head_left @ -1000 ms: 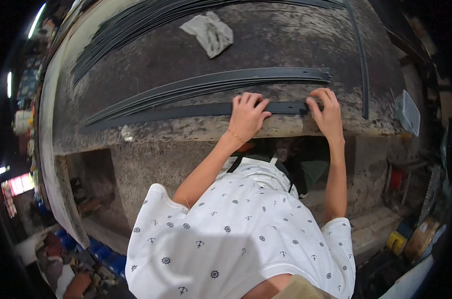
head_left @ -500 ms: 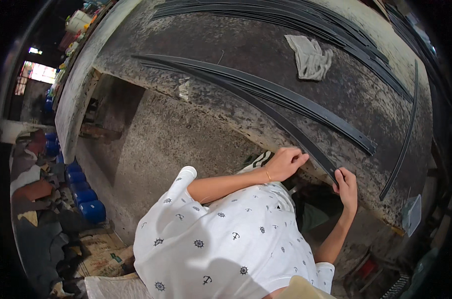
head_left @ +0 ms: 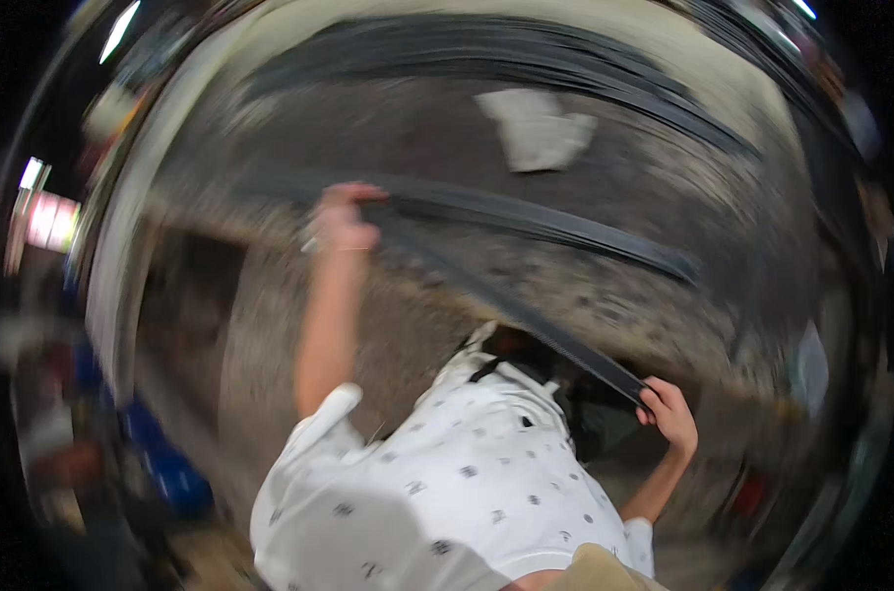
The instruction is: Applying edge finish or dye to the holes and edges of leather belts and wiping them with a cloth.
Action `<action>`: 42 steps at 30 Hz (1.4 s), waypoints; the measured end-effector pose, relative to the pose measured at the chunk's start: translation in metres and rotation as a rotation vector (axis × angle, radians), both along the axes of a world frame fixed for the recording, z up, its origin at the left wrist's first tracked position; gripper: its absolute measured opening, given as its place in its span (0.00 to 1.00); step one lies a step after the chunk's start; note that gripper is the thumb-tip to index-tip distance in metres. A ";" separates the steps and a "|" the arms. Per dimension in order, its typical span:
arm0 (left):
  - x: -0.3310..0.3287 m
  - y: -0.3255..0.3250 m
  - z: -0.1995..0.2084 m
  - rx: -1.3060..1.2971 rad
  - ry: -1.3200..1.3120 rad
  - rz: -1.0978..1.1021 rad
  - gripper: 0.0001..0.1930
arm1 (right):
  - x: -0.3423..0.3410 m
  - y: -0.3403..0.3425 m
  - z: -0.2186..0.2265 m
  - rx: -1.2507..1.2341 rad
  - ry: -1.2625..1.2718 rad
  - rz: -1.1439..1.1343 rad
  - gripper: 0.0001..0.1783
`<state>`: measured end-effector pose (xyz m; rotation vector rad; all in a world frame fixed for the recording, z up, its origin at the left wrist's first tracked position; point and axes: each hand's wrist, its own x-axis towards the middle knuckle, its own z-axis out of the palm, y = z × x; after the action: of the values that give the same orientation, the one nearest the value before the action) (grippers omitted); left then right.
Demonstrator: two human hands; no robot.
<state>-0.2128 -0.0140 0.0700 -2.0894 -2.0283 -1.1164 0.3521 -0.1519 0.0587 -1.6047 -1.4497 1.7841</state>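
Observation:
One long, flat, dark strip (head_left: 526, 313) runs diagonally across the near edge of the worktable. Its near right end is pinched in my right hand (head_left: 670, 412). My left hand (head_left: 345, 222) is stretched forward at the strip's far left stretch; motion smears its fingers, so I cannot tell if they grip it. Just beyond lies a bundle of similar dark strips (head_left: 565, 229) on the table, its left end blurred near my left hand.
The worktable (head_left: 447, 123) has a mottled dark top. A larger pile of dark strips (head_left: 447, 44) lies along its far side. Nearer is a whitish cloth glove (head_left: 538, 130). A clear plastic container (head_left: 809, 369) sits by the right corner; blue containers (head_left: 161, 455) stand at lower left.
My left hand has swung far left and forward along the strip. My right hand still holds the end, slightly lower. The whole view has shifted and blurred.

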 end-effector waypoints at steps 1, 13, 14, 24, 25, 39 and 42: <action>-0.012 0.001 0.042 -0.178 -0.304 0.279 0.24 | 0.006 -0.009 0.000 -0.037 -0.003 -0.010 0.11; 0.252 0.320 0.204 -0.193 -1.098 -0.635 0.14 | 0.064 -0.262 -0.090 -0.250 0.156 -0.968 0.13; 0.300 0.357 0.201 -0.221 -0.946 -0.642 0.14 | 0.060 -0.274 -0.097 -0.219 0.277 -0.992 0.16; 0.709 0.538 0.103 -0.157 -1.014 -0.934 0.34 | 0.036 -0.201 -0.065 -0.101 0.465 -1.482 0.24; 0.707 0.573 0.098 0.041 -0.823 -0.871 0.43 | 0.047 -0.171 -0.057 -0.098 0.378 -1.367 0.24; 0.725 0.543 -0.097 -0.311 0.223 -0.765 0.41 | 0.053 0.043 -0.026 -0.025 0.140 -1.340 0.19; 0.718 0.504 -0.093 -0.359 0.284 -0.850 0.40 | 0.054 0.085 -0.008 0.057 -0.126 -1.076 0.19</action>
<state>0.5057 0.4902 -0.0229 -3.1999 -1.2747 -0.4149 0.4056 -0.0672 0.0505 -1.9215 -0.4320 0.9976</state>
